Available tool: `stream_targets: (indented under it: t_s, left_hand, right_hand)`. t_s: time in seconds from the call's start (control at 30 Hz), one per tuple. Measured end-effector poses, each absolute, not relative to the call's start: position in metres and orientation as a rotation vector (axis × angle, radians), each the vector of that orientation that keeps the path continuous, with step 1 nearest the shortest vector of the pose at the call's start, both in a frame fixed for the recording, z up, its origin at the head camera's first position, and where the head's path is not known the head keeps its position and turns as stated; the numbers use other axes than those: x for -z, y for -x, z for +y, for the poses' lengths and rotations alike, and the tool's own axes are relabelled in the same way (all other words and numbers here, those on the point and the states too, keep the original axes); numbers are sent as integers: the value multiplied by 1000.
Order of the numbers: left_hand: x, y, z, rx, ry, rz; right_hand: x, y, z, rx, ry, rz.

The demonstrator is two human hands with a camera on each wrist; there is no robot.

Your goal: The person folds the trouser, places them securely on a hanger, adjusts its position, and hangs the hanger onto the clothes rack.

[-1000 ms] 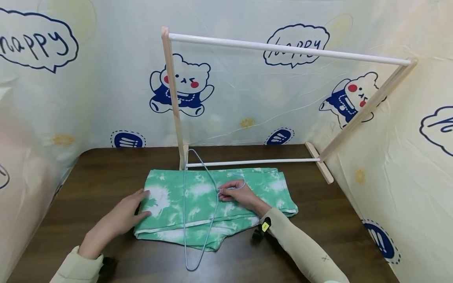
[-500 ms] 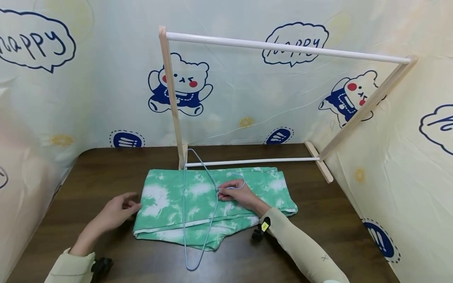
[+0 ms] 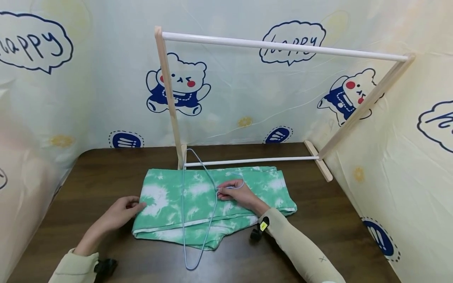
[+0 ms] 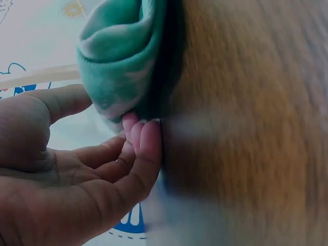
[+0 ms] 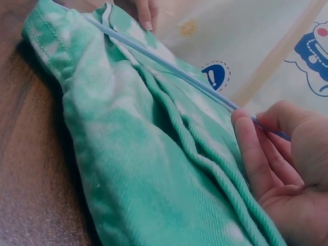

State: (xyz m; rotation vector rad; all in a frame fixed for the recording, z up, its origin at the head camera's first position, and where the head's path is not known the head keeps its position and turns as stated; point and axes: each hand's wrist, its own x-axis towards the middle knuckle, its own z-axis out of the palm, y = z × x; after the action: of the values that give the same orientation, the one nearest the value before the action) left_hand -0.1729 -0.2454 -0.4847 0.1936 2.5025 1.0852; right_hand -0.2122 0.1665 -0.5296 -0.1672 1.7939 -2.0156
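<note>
Folded green and white tie-dye trousers lie on the brown table. Across them is a thin light-blue clothes hanger, its hook pointing right and its near end past the trousers' front edge. My right hand pinches the hanger at the base of its hook, seen also in the right wrist view. At the trousers' left edge, my left hand has its thumb over the cloth. The left wrist view shows the fingers curled beneath the folded layers; their tips are partly hidden.
Behind the trousers stands a rack with wooden side posts, a white top rail and a low white rail. A patterned curtain surrounds the table at the back and sides.
My left hand first drew back left off the cloth, then returned to its left edge with fingers curled underneath. The right hand and hanger stay in place over the trousers.
</note>
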Motion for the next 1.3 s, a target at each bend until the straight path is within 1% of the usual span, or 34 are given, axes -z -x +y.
stream_targets:
  t_s: [0.4,0.57,0.77,0.9,1.3]
  left_hand:
    - [475,165,-237,-1202,-182,2437]
    - [467,159,-228,-1279,-231,2455]
    - [459,146,-207,-1370,-319,2549]
    - [454,140,-191,-1381,-334,2625]
    - [444,133,-135,-1401,-411,2828]
  right_hand:
    - [530,214,164,2017,179,1799]
    - [531,216,166,2023,188,1817]
    - [532,216,168,2030,190,1811]
    - [532,214,168,2024,189,1802]
    - [532,209,167,2027,196,1807]
